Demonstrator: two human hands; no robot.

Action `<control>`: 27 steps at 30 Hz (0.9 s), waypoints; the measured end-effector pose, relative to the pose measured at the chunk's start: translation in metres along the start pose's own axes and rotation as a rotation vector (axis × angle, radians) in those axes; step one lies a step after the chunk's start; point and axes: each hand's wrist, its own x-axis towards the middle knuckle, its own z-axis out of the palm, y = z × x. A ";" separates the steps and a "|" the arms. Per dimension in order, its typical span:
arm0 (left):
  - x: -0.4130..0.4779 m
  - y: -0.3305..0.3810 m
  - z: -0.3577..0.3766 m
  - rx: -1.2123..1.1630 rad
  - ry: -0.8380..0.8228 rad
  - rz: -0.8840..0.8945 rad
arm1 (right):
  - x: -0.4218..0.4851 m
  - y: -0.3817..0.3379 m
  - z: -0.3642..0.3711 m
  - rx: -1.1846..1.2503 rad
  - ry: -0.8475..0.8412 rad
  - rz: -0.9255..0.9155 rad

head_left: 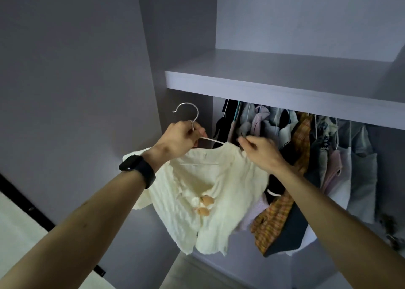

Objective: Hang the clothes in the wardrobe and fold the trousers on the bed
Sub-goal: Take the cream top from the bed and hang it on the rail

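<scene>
While facing wardrobe (263, 80), holding top (197, 190) on hanger (190, 111).
Gripped under hook by left hand (182, 137), pinched at shoulder by right hand (260, 150).

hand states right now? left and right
Left hand: grips the hanger just below its hook.
Right hand: seems to pinch the shirt at its shoulder; blurred.
</scene>
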 end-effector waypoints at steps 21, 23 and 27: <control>0.005 0.022 0.052 -0.064 -0.030 -0.006 | -0.067 0.013 -0.017 0.031 -0.341 -0.187; 0.005 0.015 0.056 -0.046 -0.021 -0.015 | -0.070 0.004 -0.008 0.033 -0.376 -0.161; -0.001 -0.014 0.063 0.332 -0.062 -0.021 | -0.084 -0.005 0.022 0.073 -0.384 -0.048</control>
